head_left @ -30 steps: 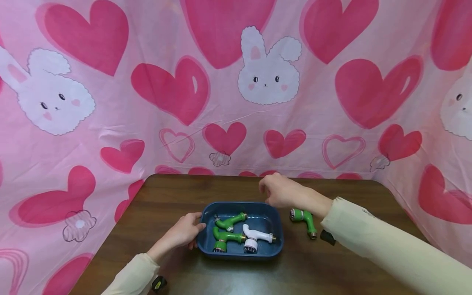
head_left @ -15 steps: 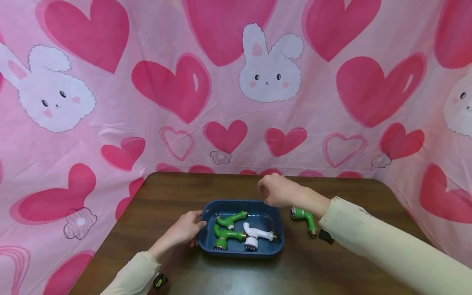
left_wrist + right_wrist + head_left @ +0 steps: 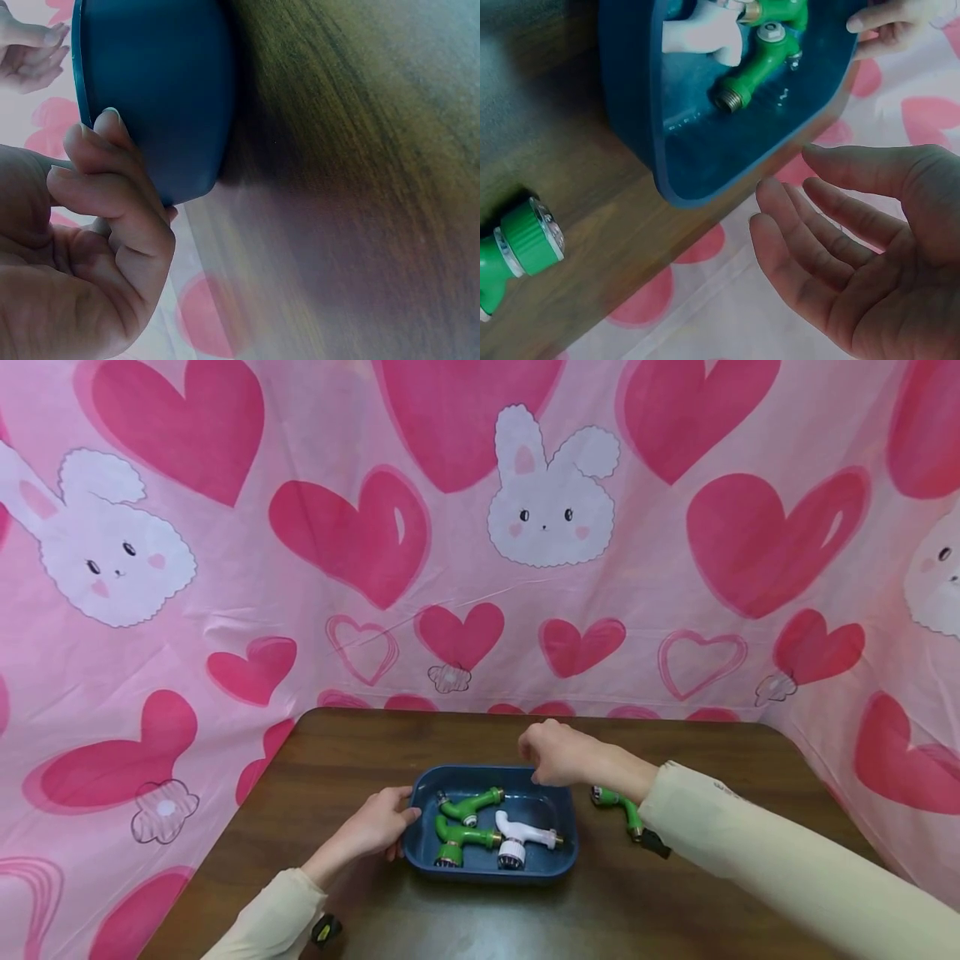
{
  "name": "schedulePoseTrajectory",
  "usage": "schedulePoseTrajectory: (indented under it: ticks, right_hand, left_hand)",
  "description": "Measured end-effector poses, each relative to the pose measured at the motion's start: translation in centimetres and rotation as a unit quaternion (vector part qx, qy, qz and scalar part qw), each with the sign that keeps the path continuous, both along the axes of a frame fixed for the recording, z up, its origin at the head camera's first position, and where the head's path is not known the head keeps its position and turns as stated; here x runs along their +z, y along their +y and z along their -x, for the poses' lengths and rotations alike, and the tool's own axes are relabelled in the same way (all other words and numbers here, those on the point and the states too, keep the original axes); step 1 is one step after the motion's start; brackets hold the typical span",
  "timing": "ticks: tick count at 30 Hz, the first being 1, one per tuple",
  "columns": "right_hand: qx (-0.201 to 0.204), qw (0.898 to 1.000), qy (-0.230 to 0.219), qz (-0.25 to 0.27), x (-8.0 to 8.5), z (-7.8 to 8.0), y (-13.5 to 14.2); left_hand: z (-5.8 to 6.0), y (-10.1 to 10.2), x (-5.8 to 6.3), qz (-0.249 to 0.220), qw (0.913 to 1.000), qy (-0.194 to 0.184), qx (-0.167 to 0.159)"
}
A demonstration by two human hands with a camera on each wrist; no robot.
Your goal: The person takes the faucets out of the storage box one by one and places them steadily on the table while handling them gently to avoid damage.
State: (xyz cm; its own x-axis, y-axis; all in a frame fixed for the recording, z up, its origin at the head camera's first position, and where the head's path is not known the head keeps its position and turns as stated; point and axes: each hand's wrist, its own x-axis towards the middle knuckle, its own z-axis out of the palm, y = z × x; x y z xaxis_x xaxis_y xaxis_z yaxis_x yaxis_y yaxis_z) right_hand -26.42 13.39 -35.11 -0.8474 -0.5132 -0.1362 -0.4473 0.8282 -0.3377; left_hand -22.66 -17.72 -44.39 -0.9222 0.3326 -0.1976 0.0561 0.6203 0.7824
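My left hand (image 3: 378, 821) holds the left end of a dark blue plastic tub (image 3: 491, 875); in the left wrist view its fingers curl at the rim and outer wall. Inside the tub lie two green taps (image 3: 467, 836) and a white tap (image 3: 517, 835). My right hand (image 3: 558, 753) hovers over the tub's far right corner. Seen in the right wrist view, its fingers (image 3: 802, 277) are loosely bent with nothing between them. Another green tap (image 3: 628, 814) lies on the table right of the tub, partly hidden by the right forearm in the head view.
A dark brown wooden table (image 3: 360, 752) carries the tub. Behind it and at both sides hangs a pink cloth (image 3: 465, 560) with hearts and rabbits. Small dark objects (image 3: 326, 930) show beneath each wrist.
My right hand has shifted slightly left and toward the tub, its forearm covering more of the loose green tap. The left hand and the tub stay put.
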Motion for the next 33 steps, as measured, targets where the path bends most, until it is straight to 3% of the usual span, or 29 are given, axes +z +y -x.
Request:
schedulePoseTrajectory:
  ticks: [6,24,33]
  right_hand:
    - [-0.011,1.000,-0.024,-0.012,-0.5,-0.2,-0.6]
    - [0.037,0.998,-0.023,-0.051,-1.1,0.6,-2.7]
    - [0.036,0.995,-0.059,-0.079,-1.2,0.6,-3.5]
  left_hand:
    - [0.0,0.0,-0.2,0.000,1.0000,-0.005,0.001]
    - [0.0,-0.2,-0.1,0.001,0.9999,-0.011,0.003]
    - [0.3,-0.1,0.1,0.008,0.9997,-0.024,0.007]
